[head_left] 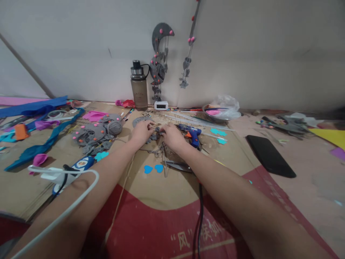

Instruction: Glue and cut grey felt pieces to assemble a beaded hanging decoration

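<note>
My left hand [142, 132] is closed in a pinch over the cardboard, on what looks like a strand of grey yarn. Just to its right, my right hand [172, 137] pinches a small dark grey felt piece [157, 129]. Loose grey yarn [155, 151] trails on the cardboard below the fingers. Close beside my right hand lies a blue glue gun [194, 136] with an orange part. Scissors [178, 165] rest under my right forearm, near two blue hearts [153, 169]. A grey felt disc [141, 120] lies behind my left hand.
Grey felt shapes with pink and orange pompoms [93, 133] and a yarn ball [114, 127] lie left. At the wall stand a bottle [139, 90], a small clock [161, 105] and a bowl [221, 114]. Felt moon garlands [157, 68] hang above. A black phone [270, 155] lies right.
</note>
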### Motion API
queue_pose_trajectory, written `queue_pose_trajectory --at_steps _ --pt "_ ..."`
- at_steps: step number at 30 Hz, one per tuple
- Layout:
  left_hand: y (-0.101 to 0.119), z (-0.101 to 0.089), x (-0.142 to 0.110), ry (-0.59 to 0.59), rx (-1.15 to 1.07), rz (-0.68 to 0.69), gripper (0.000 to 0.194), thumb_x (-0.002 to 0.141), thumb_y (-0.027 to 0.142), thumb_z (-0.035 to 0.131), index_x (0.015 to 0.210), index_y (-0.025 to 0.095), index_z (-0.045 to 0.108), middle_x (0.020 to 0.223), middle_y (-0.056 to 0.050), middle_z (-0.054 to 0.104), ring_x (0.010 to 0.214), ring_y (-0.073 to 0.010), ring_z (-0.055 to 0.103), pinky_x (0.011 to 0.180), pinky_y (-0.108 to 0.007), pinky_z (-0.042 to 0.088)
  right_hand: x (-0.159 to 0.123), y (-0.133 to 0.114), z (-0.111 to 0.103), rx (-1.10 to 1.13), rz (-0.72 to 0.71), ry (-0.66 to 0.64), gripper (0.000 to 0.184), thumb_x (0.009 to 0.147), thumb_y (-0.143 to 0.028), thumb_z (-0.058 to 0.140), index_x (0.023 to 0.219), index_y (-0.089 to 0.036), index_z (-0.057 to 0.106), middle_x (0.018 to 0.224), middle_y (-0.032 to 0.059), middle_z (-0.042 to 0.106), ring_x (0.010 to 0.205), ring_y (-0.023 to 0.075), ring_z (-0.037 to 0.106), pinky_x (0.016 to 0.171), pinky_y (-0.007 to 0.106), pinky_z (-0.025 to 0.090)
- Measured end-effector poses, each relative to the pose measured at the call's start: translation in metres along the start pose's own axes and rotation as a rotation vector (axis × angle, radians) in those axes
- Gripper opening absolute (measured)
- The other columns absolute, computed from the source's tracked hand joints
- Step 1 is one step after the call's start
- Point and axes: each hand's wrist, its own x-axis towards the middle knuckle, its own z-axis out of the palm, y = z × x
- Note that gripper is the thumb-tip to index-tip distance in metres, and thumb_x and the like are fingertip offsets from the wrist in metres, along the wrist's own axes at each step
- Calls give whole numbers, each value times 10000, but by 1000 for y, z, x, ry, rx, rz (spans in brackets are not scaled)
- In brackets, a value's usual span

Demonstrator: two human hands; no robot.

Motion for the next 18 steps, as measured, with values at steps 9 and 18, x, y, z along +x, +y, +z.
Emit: queue_pose_trajectory --at_steps 9,18 --pt "4 -3 -1 -44 44 63 215 777 240 597 943 189 724 925 -95 664 917 -234 580 813 -318 431 -3 -3 -4 -1 -17 9 227 810 -128 501 984 -190 633 1042 81 568 987 169 552 893 267 407" --pt "-1 -1 3 -72 97 89 231 795 252 581 981 221 714 981 -76 667 952 -223 587 855 -337 443 -2 -3 -4 43 -17 12 211 781 -117 528 957 -176 629 1036 87 576 1005 180 539 892 283 407"
